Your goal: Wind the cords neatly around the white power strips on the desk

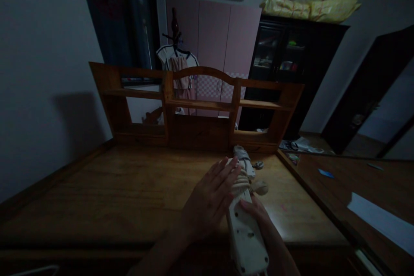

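A white power strip (pixel 247 237) with its cord (pixel 241 184) wound round one end is tilted up in front of me at the desk's near edge. My right hand (pixel 263 222) is closed round its right side, thumb on the face with the screw holes. Against the wound cord lies my left hand (pixel 211 196), its fingers stretched out and flat. The cord's plug (pixel 260 187) sticks out on the right. Just beyond, a second power strip (pixel 248 167) with a grey cord wrapped round it rests on the desk, its dark plug (pixel 258 164) beside it.
The wooden desk (pixel 129 181) has a low shelf unit (pixel 200 105) along its back. On the right, a brown surface holds a white sheet (pixel 381 220) and a blue card (pixel 325 174). A clothes stand, pink wardrobe (pixel 213 39) and dark cabinet (pixel 304 51) stand behind. The room is dim.
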`<state>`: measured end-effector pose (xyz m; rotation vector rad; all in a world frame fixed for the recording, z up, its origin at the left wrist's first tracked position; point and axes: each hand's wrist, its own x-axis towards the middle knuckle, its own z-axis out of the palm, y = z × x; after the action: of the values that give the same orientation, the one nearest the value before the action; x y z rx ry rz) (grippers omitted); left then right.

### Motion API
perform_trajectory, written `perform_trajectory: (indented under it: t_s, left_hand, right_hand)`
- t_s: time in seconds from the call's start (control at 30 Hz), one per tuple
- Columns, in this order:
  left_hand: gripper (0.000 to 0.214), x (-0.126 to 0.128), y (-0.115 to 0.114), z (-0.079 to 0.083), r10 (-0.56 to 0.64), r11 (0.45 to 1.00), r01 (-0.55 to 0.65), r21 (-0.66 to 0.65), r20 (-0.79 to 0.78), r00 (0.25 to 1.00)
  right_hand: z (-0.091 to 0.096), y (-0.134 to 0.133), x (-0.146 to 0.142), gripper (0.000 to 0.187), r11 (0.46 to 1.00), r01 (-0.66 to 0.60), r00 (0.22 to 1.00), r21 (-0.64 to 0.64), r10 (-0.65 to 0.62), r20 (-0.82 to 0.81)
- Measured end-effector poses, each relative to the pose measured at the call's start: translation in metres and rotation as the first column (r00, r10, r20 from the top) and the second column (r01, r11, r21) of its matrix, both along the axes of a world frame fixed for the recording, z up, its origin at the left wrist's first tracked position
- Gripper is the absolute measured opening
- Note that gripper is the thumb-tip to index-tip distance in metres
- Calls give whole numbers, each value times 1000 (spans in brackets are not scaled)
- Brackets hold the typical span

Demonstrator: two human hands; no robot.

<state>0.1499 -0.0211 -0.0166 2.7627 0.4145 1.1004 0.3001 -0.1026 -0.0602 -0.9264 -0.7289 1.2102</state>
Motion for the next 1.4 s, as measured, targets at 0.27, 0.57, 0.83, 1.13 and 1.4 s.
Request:
perform_trajectory:
  t_s: [0.27, 0.57, 0.83, 1.13, 1.4]
  left_hand:
    - [53, -8, 12, 22, -216, 975, 220, 15, -134, 967]
    - [71, 9, -6, -30, 142, 418, 378, -826, 471, 871]
    - [52, -4, -27, -33, 336, -233, 563, -793, 478, 812]
    - [40, -9, -29, -22, 276, -228, 551, -803, 490, 827]
    - [32, -4, -38, -25, 259, -143, 632, -761, 588, 766]
  right_hand:
    - [10, -18, -2, 29, 990, -4, 1000, -140, 5, 5]
    - [6, -10, -2, 37, 991, -22, 1000, -131, 20, -14]
    - [11, -16, -9, 54, 978, 176, 957, -113, -143, 253]
    - [13, -20, -9, 52, 979, 173, 941, -106, -133, 311]
    - [11, -18, -5, 52, 984, 133, 950, -117, -93, 299]
